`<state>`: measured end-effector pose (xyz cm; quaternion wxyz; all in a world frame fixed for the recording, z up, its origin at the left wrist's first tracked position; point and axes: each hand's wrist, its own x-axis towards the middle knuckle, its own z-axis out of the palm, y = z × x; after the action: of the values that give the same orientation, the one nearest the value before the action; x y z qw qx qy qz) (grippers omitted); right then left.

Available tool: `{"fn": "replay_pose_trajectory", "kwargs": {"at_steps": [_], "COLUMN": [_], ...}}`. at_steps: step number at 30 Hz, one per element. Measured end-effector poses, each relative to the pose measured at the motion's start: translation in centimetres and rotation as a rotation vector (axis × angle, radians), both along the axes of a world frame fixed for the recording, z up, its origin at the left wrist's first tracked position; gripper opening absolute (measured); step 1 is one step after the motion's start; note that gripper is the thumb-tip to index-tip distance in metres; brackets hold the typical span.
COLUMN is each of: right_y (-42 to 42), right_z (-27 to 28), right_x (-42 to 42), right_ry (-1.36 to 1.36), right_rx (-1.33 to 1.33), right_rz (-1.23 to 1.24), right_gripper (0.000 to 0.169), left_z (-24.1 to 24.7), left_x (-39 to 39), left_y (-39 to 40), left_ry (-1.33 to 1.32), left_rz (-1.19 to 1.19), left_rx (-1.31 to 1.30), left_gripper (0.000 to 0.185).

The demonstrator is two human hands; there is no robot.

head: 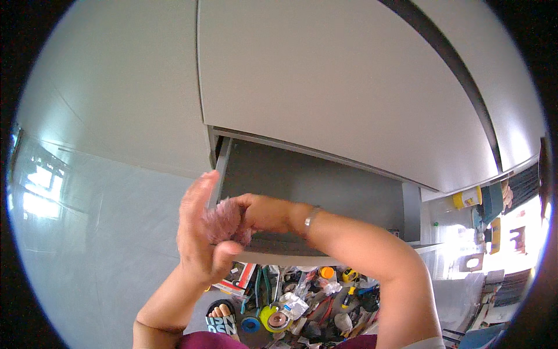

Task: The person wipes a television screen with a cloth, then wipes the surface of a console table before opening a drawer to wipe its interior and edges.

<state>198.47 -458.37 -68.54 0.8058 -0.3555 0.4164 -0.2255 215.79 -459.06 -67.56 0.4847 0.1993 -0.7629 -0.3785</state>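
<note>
My right hand [263,213], with a metal bracelet at its wrist, grips a fluffy pinkish cloth [224,220]. The cloth is bunched up and presses against the palm of my left hand [196,235]. The left fingers are spread and point up, with the thumb below the cloth. Both hands are above the left front part of a pulled-out grey drawer [314,174]. Part of the drawer's floor is hidden by my right hand and forearm.
Pale cabinet fronts [331,78] rise above the drawer. On the floor below lie many tools, among them a yellow-handled screwdriver [348,297], a tape measure [349,275], a roll of blue tape [250,324] and plastic bags. A sandalled foot [221,316] is beside them. A yellow bucket [467,197] is at right.
</note>
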Motion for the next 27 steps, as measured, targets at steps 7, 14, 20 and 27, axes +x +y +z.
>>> {"fn": "replay_pose_trajectory", "kwargs": {"at_steps": [7,14,20,27], "right_y": [-0.9,1.4,6.6,14.5], "right_z": [9.1,7.5,11.6,8.6], "right_x": [6.5,11.8,3.1,-8.1], "right_ry": [-0.315,0.399,0.366,1.063], "right_rx": [-0.265,-0.800,-0.891,-0.835], "right_rz": [-0.553,-0.526,-0.759,-0.918], "right_gripper": [0.032,0.038,0.055,0.045], "left_z": [3.2,3.6,4.9,5.1], "left_x": [7.0,8.8,7.1,3.7], "left_y": [-2.0,0.2,2.9,-0.4], "left_ry": [0.557,0.740,0.280,-0.321], "left_rz": [0.526,0.446,0.312,0.093], "left_rx": [0.060,0.400,0.238,-0.096], "left_gripper": [0.067,0.060,0.068,0.072]}}
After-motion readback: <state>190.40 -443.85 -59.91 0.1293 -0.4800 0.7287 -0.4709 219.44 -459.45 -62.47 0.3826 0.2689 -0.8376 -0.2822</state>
